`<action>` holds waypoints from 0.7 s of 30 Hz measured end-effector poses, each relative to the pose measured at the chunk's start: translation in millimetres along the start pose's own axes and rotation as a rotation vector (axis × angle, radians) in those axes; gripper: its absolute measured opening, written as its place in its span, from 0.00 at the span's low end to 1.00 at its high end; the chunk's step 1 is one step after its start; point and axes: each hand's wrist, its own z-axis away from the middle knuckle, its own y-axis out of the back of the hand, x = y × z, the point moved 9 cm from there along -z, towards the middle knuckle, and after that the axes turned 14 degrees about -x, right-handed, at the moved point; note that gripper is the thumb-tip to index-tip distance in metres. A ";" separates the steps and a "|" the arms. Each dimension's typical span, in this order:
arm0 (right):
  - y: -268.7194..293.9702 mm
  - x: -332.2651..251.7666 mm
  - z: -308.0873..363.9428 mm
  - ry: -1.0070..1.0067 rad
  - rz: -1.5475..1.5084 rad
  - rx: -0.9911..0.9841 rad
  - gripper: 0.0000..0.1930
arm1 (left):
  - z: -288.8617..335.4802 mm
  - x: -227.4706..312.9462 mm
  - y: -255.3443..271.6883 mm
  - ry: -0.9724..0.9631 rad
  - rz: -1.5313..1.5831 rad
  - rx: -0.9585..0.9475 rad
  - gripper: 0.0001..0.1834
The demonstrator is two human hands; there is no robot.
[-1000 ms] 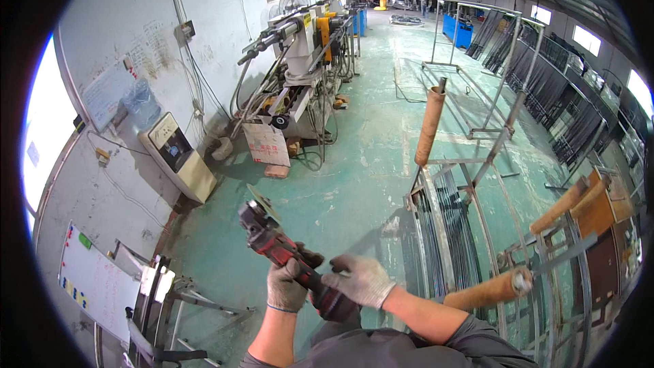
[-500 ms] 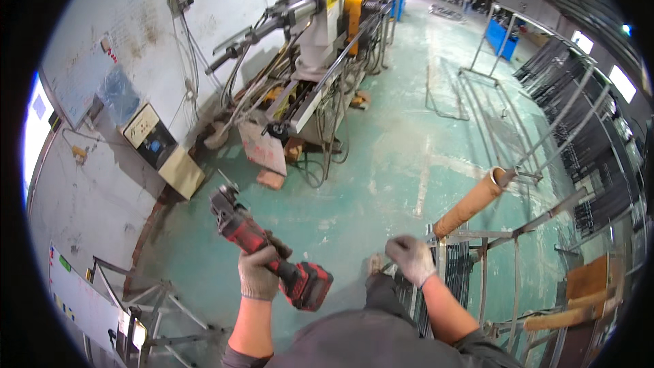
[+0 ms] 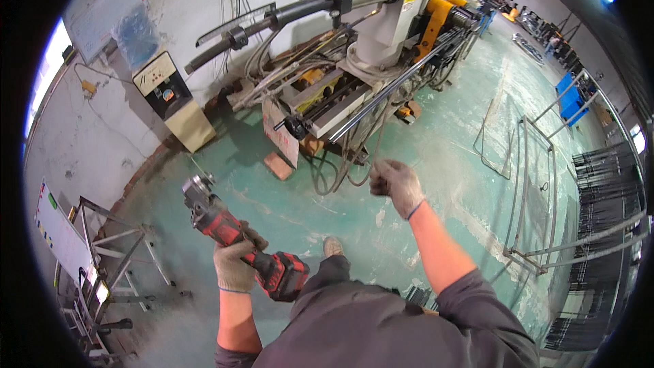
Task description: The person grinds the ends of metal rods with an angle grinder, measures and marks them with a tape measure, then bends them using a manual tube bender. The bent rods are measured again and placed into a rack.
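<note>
**Person steps toward the pipe machine, grinder in left hand**

Since the earlier frame, the machine [image 3: 381, 37] looms larger, the brown tubes at the right have left the view, and the right hand [image 3: 400, 187] now shows against the floor [image 3: 436, 245] in front of the machine.

The grinder [image 3: 222, 226] is at the person's left, above the floor, its head [image 3: 198, 194] pointing forward and its battery [image 3: 283, 277] back toward the body. The gloved left hand [image 3: 234, 264] is wrapped firmly around its handle. The gloved right hand is off the tool, fingers loosely curled; nothing shows in it, though I cannot tell how tightly the fingers close.

As for progress, the grinder is in hand, but it touches no workpiece, and no sparks show. It appears to be carried rather than used, with a shoe [image 3: 332, 247] in mid-floor. Any grinding seems not under way; how much remains cannot be told. A brick [image 3: 278, 166] and the water dispenser [image 3: 191, 128] stand ahead, apart from the grinder.
</note>
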 end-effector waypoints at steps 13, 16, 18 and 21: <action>-3.0 -26.7 -154.8 -0.194 -0.211 -0.444 0.34 | -61.4 -70.1 -54.1 0.178 -0.209 0.187 0.26; -4.0 -32.2 -151.8 -0.258 -0.266 -0.534 0.32 | -38.1 -101.9 -68.9 0.215 -0.143 0.328 0.30; -1.2 -33.3 -151.8 -0.320 -0.268 -0.545 0.29 | -28.7 -120.8 -79.4 0.243 -0.104 0.370 0.32; 3.7 -34.2 -150.9 -0.387 -0.245 -0.547 0.25 | -23.2 -148.6 -107.4 0.219 0.089 0.283 0.32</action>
